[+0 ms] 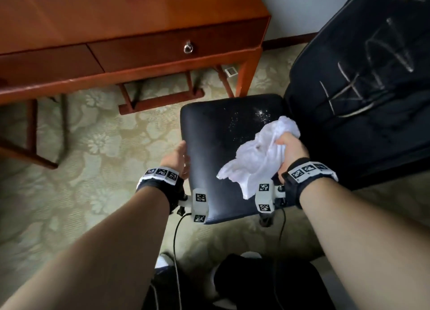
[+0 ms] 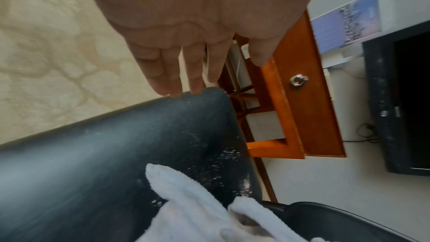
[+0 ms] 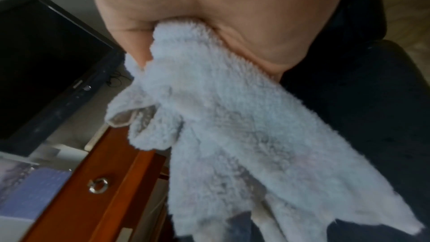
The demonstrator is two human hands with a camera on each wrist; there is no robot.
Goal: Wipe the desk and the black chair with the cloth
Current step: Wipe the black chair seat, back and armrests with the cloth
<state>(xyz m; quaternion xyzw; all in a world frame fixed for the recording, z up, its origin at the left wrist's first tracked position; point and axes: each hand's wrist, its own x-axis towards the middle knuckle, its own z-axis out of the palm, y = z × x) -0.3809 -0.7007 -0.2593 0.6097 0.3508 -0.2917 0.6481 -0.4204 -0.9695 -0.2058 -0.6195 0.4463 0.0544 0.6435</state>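
The black chair seat [image 1: 216,142] stands on the carpet in front of the wooden desk [image 1: 130,19]. White specks dot its far right part [image 1: 261,114]. My right hand [image 1: 290,149] grips a bunched white cloth [image 1: 258,156] over the seat's right side; the cloth [image 3: 221,126] hangs from the fist in the right wrist view. My left hand [image 1: 180,157] lies with straight fingers against the seat's left edge [image 2: 197,98]. The cloth [image 2: 186,205] shows low in the left wrist view.
The chair's black backrest [image 1: 363,81] rises at the right. The desk has a drawer with a ring pull [image 1: 188,48] and a footrest bar [image 1: 162,100] below. A dark monitor [image 2: 404,102] stands by the wall. Patterned carpet [image 1: 81,158] spreads to the left.
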